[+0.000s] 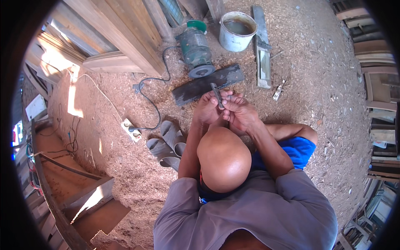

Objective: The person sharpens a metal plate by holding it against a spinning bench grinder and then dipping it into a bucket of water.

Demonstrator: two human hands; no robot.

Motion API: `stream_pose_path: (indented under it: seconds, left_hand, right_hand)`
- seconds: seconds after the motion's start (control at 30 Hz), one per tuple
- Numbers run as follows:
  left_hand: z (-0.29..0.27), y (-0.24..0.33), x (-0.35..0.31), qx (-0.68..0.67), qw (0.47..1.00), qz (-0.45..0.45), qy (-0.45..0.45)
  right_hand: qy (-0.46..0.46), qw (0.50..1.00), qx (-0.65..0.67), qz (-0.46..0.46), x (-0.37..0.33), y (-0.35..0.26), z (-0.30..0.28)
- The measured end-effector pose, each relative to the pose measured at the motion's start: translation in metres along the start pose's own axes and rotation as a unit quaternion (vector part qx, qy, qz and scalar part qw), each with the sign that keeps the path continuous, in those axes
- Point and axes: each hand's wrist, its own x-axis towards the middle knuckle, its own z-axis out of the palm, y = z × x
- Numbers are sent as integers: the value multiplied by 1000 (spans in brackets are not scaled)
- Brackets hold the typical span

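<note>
Just above my raised knee, I hold a narrow, dark, flat metal blade (216, 95) between both hands, tilted with one end up. My left hand (207, 109) is closed with its fingers against the blade's left side. From the other side, my right hand (242, 112) pinches its lower part; some fingertips are hidden. Beyond my hands a dark, worn board (208, 84) lies on the ground. Behind this board stands a green electric grinder (196, 49) with a grey grinding wheel (201, 71) at its near end. Whether the wheel turns cannot be told.
A white bucket (226, 39) of murky liquid stands beside a plank (261, 31) bearing a pale sharpening stone (264, 66). A black cord (159, 109) runs to a power strip (131, 130). Grey slippers (166, 145) lie left of me. Timber (121, 33) leans at far left; shavings cover the ground.
</note>
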Motion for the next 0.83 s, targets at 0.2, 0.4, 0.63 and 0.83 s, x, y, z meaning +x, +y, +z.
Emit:
stream_pose_path:
  seconds: [0.2, 0.4, 0.63, 0.83]
  left_hand:
    - [-3, -3, 2, -6, 1000, 8, -18]
    - [-13, -10, -3, -16, 999, 50, 6]
    - [-12, -7, -1, -18, 999, 24, -18]
    - [-23, -3, 1, -19, 999, 27, -30]
  right_hand:
    - [-9, 1000, -2, 5, 2, 1, -8]
    - [6, 1000, -20, 15, 1, 3, -1]
    - [-13, 1000, -12, 16, -2, 0, -9]
    - [-7, 999, -36, 35, -2, 0, -14]
